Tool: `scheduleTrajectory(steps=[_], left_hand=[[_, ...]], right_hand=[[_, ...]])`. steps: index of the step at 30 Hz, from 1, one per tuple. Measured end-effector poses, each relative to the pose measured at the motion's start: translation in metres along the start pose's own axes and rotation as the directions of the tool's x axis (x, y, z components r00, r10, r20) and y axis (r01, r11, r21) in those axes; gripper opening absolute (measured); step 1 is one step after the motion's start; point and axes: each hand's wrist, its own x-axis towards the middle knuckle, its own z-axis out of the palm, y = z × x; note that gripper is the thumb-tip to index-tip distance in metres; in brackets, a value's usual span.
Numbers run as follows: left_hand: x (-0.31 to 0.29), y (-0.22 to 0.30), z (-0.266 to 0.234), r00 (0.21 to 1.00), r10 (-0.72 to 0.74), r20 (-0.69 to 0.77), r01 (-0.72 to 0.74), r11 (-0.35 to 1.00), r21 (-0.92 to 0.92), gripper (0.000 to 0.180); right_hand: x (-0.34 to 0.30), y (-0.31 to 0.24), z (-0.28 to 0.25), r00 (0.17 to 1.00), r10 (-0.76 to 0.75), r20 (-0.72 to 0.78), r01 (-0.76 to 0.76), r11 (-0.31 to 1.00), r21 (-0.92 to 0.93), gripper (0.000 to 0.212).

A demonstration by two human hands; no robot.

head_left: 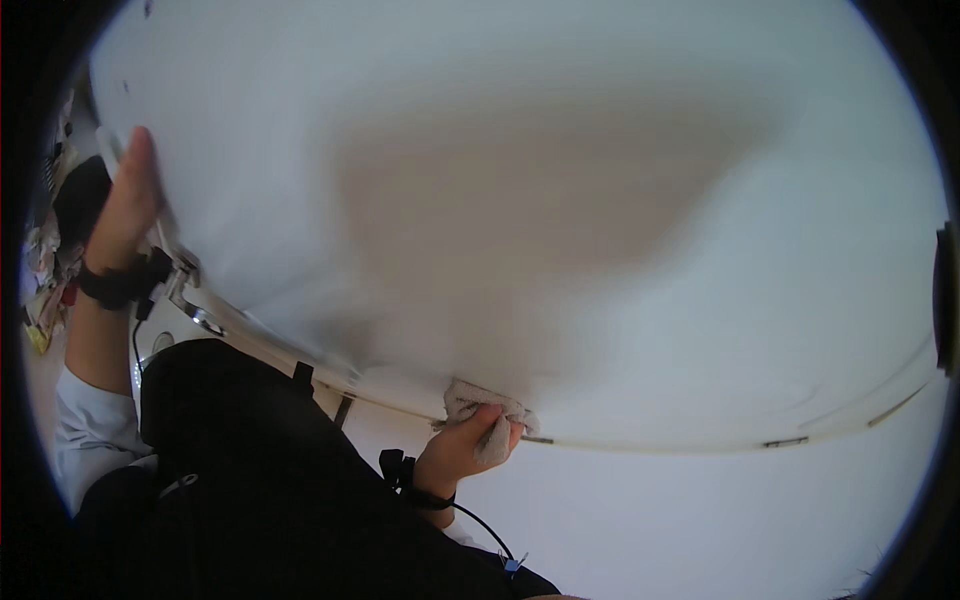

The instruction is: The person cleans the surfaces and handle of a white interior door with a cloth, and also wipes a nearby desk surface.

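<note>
A large white door (780, 250) fills most of the view, with a soft brownish shadow across its middle. At the far left, my left hand (130, 195) grips the door's edge. Its thumb lies along the near face, and the other fingers are mostly hidden. My right hand (460, 445) is closed round a bunched beige cloth (490, 405). The cloth touches the door's lower border, right of the picture's lower left. Beside my left wrist a shiny metal door handle (185, 290) sticks out.
Black straps with thin cables circle both my wrists. My dark apron (260, 450) covers the lower left. Beyond the left edge lies a cluttered pile of mixed items (45, 260). A small metal plate (785, 442) sits on the door's lower border. Below it is a white surface (680, 520).
</note>
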Motion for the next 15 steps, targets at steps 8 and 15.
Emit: scheduleTrajectory(steps=[8,15], left_hand=[[-0.010,0.082,0.050,0.774,0.289,0.564,-0.166,0.951,-0.260,0.076],[-0.001,0.085,0.055,0.760,0.250,0.600,-0.218,0.968,-0.127,0.081]], right_hand=[[-0.043,-0.064,0.081,0.848,-0.519,0.106,0.524,0.851,-0.030,0.027],[-0.085,-0.100,0.133,0.907,-0.411,0.091,0.403,0.911,0.090,0.027]])
